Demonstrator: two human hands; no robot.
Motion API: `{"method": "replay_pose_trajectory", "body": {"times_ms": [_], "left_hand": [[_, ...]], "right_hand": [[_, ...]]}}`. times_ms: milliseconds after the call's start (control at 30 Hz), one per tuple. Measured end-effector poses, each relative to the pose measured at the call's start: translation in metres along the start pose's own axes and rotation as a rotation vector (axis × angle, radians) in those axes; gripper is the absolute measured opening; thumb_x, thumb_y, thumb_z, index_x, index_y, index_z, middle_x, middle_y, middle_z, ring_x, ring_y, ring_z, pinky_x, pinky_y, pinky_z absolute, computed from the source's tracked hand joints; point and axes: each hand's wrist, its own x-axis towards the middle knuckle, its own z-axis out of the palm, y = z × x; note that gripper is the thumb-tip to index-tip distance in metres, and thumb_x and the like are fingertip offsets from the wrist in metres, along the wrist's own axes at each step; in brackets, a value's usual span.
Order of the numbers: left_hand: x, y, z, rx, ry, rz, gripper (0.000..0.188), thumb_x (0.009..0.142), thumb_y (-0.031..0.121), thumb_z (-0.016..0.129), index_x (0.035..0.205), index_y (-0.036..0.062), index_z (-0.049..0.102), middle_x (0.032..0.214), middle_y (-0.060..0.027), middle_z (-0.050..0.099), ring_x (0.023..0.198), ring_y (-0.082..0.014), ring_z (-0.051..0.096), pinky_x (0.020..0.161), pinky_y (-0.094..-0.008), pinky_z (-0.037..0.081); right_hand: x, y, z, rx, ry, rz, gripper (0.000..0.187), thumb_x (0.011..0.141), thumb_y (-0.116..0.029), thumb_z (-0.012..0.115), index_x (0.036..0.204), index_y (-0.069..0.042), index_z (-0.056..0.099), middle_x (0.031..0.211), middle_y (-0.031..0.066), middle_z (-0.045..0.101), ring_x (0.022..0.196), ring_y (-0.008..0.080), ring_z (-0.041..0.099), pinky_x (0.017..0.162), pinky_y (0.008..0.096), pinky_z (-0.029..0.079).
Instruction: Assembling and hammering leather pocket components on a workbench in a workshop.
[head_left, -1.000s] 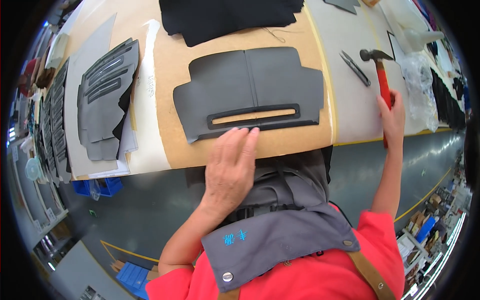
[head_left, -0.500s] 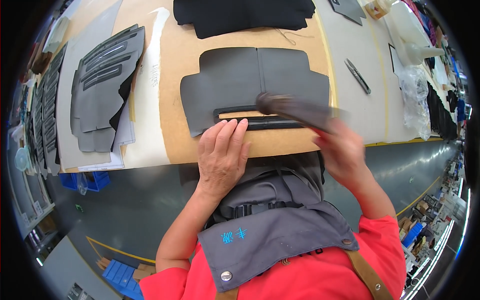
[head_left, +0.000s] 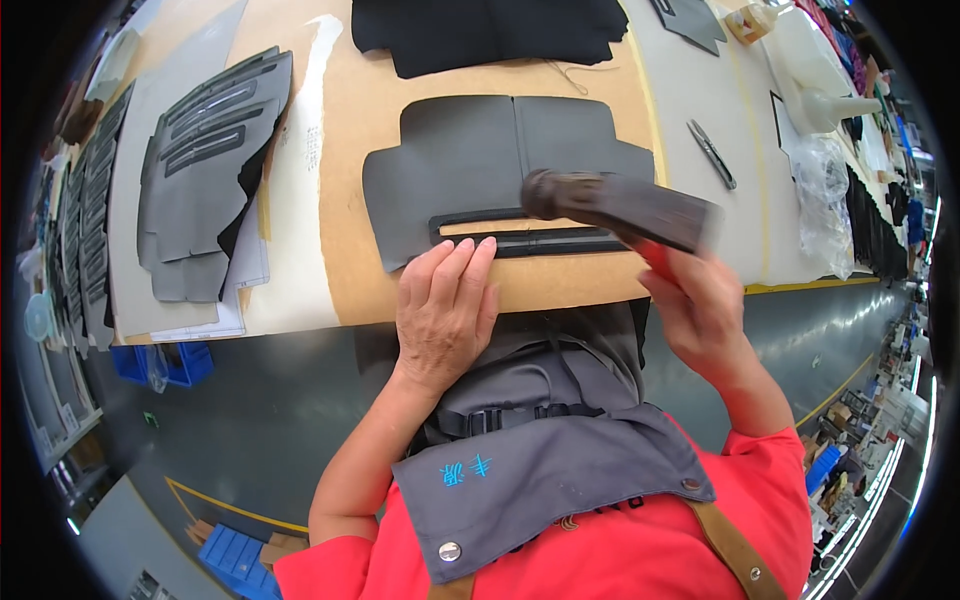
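Observation:
A grey sheet panel (head_left: 450,160), leather-like, lies on the brown board before me. It has a vertical seam and, at its near edge, a long slot framed by a black strip (head_left: 560,238). My left hand (head_left: 445,300) rests with fingers stretched flat on the near edge of that strip, left of the middle. In my right hand (head_left: 705,310) is a hammer (head_left: 630,205), gripped by its red handle. Its dark metal head, slightly smeared by motion, is over the right part of the panel; I cannot tell whether it touches.
A stack of grey panels with black-edged slots (head_left: 215,170) lies at the left. Folded black material (head_left: 490,35) is at the far side. Thread snips (head_left: 712,155) and a clear plastic bag (head_left: 825,190) lie at the right. A blue bin (head_left: 185,365) sits below the table's left edge.
The hammer and my right hand have shifted slightly right, and the hammer head shows more clearly with its red handle in view. My left hand stays in place on the strip.

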Motion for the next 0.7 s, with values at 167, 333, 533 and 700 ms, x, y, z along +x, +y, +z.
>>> {"method": "replay_pose_trajectory", "body": {"times_ms": [167, 333, 533, 700], "left_hand": [[0.002, -0.003, 0.005, -0.016, 0.014, 0.017, 0.046, 0.091, 0.014, 0.071, 0.137, 0.0092, 0.066, 0.132, -0.008, 0.062, 0.126, -0.0286, 0.057, 0.109, -0.0424, 0.043], [-0.004, -0.005, 0.001, -0.046, 0.04, 0.025, 0.042, 0.091, 0.012, 0.071, 0.133, 0.0079, 0.066, 0.134, -0.0093, 0.064, 0.126, -0.0307, 0.058, 0.109, -0.0434, 0.044], [-0.001, -0.007, 0.006, -0.082, 0.107, 0.049, 0.036, 0.087, 0.004, 0.075, 0.123, 0.0059, 0.071, 0.123, -0.0101, 0.063, 0.118, -0.031, 0.06, 0.103, -0.0435, 0.05], [0.001, -0.007, 0.005, -0.105, 0.141, 0.084, 0.034, 0.087, 0.001, 0.076, 0.121, 0.0059, 0.072, 0.111, -0.0087, 0.06, 0.106, -0.0307, 0.06, 0.099, -0.0427, 0.052]], "right_hand": [[-0.016, 0.008, 0.004, -0.233, -0.212, 0.116, 0.062, 0.094, -0.006, 0.071, 0.151, -0.026, 0.059, 0.071, 0.0062, 0.05, 0.059, 0.0234, 0.054, 0.053, 0.0398, 0.045], [-0.015, -0.005, 0.008, 0.001, 0.184, -0.03, 0.062, 0.096, -0.008, 0.068, 0.154, -0.029, 0.056, 0.072, 0.0043, 0.052, 0.059, 0.0217, 0.055, 0.051, 0.0394, 0.044], [0.005, -0.008, -0.004, -0.132, -0.17, 0.02, 0.068, 0.093, -0.002, 0.072, 0.156, -0.02, 0.052, 0.081, 0.0089, 0.059, 0.068, 0.0278, 0.06, 0.059, 0.0408, 0.047], [0.0, 0.006, 0.022, -0.221, -0.313, -0.001, 0.069, 0.09, -0.002, 0.072, 0.154, -0.026, 0.057, 0.074, 0.0061, 0.053, 0.064, 0.0225, 0.058, 0.056, 0.0376, 0.048]]}}
